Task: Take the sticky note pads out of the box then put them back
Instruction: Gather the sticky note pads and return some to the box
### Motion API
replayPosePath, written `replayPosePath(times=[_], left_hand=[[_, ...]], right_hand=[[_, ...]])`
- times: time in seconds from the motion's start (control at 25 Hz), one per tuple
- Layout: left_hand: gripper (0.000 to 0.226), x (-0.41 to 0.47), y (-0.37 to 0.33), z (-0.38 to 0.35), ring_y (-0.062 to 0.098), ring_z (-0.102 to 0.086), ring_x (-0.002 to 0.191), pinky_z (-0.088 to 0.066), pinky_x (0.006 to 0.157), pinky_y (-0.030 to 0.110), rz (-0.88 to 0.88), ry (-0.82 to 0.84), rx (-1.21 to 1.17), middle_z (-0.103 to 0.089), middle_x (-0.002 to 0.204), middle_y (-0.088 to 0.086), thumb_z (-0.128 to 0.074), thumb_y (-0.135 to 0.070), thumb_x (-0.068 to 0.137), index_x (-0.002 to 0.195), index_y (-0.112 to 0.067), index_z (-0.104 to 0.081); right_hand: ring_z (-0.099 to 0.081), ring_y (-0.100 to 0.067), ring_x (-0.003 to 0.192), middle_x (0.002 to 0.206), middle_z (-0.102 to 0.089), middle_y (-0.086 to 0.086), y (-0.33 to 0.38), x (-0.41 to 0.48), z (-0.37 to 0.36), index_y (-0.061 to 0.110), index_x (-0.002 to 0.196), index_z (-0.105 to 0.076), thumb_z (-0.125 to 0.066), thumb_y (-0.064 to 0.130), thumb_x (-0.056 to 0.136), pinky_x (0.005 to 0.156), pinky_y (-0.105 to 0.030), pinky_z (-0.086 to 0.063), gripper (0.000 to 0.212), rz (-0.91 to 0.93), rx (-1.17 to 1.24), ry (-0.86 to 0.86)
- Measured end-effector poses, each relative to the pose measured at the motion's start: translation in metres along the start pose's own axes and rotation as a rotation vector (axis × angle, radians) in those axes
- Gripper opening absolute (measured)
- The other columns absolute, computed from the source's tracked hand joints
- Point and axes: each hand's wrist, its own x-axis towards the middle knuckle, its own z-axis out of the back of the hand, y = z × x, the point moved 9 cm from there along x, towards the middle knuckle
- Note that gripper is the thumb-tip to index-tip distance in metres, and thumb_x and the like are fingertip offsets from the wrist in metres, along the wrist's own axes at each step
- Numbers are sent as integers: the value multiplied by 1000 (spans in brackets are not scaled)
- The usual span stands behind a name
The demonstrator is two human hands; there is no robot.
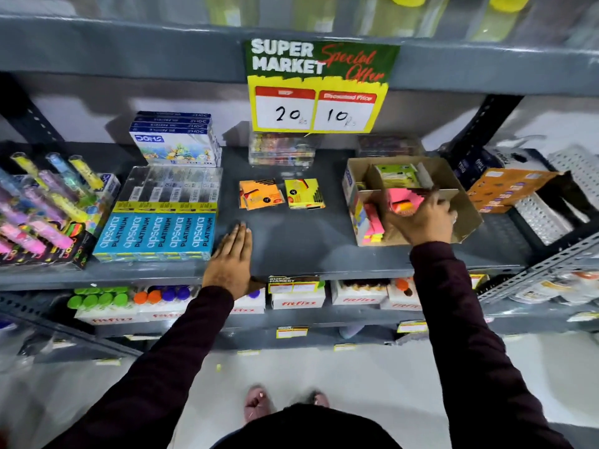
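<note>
Grey steel shelf (291, 247) in front of me. Left hand (230, 260) lies flat and released on it, holding nothing, just beside the Apsara pencil packs (158, 231); I count five in the front row. Mid-shelf: two sticky note pads already out, orange pad (261, 195) and yellow pad (304, 193), apart. Right hand (424, 217) is inside the cardboard box (466, 218), fingers closed around a pink pad (405, 199). One green pad (393, 175) remains upright behind; loose pink and yellow pads stacked at the box's left, count unclear. Risks, I'd judge: the lift could drag the light box toward the edge since nothing steadies it, or the pad could snag the flap and drop.
</note>
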Motion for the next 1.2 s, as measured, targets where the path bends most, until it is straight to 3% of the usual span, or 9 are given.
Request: replayPosePath(times=[0.16, 0.24, 0.36, 0.44, 0.56, 0.72, 0.84, 1.0, 1.2], left_hand=[[125, 3, 1, -6, 26, -1, 145, -4, 119, 37, 13, 74, -7, 1, 157, 16, -60, -73, 65, 144, -1, 2], [126, 3, 0, -5, 25, 0, 146, -3, 119, 36, 12, 70, 4, 1, 158, 16, -62, -72, 64, 144, -1, 4], [125, 2, 0, -5, 25, 1, 146, -2, 119, 36, 14, 74, 0, 3, 157, 16, -62, -71, 65, 144, -1, 5], [125, 3, -1, -4, 26, 1, 145, -1, 119, 36, 10, 70, 6, 3, 157, 16, -62, -71, 65, 144, -1, 5], [125, 2, -1, -5, 26, 1, 145, -1, 118, 36, 14, 68, 24, 3, 157, 16, -61, -73, 65, 144, -1, 5], [122, 2, -1, -3, 27, 1, 145, -2, 118, 37, 13, 66, 29, 4, 157, 16, -59, -72, 67, 144, -1, 5], [108, 1, -2, 2, 27, -5, 145, -6, 118, 37, 17, 19, 18, 2, 156, 14, -62, -57, 77, 144, -1, 0], [117, 3, 1, -3, 24, 6, 145, 2, 118, 35, 25, 104, -88, 11, 157, 12, -56, -69, 73, 143, -5, 13], [116, 0, -2, 5, 27, -3, 145, -2, 118, 36, 13, 62, -127, -2, 157, 16, -60, -67, 70, 145, -3, 0]], right_hand=[[-58, -37, 115, 123, -63, -25, -28, 31, -32, -3, 123, -52, -72, 38, 81, 97, -41, -45, 62, -67, 283, 145], [-60, -36, 115, 125, -63, -21, -27, 37, -48, 3, 125, -52, -65, 33, 87, 91, -36, -50, 50, -87, 415, 221], [-50, -38, 126, 135, -55, -19, -32, 32, -72, 15, 131, -53, -51, 38, 95, 104, -41, -43, 43, -75, 236, 271], [-38, -41, 133, 142, -45, -21, -37, 27, -84, 18, 136, -48, -46, 34, 97, 112, -48, -32, 41, -44, 49, 252], [-31, -43, 136, 144, -37, -25, -39, 21, -85, 14, 138, -44, -46, 27, 98, 115, -50, -27, 42, -44, 35, 211], [-39, -44, 129, 136, -45, -30, -19, 20, -45, 4, 132, -48, -43, 26, 98, 112, -48, -30, 40, -62, 100, 54], [-43, -43, 126, 132, -49, -31, 47, 2, -22, 2, 131, -49, -45, 24, 97, 105, -46, -34, 41, 145, 152, -79], [-43, -36, 130, 135, -51, -23, 149, -27, -78, 5, 132, -51, -50, 31, 96, 107, -41, -35, 44, 423, 179, 149], [-27, -43, 137, 148, -29, -24, 162, -20, -159, 5, 143, -29, -58, 51, 87, 111, -47, -32, 78, 268, -105, 392]])
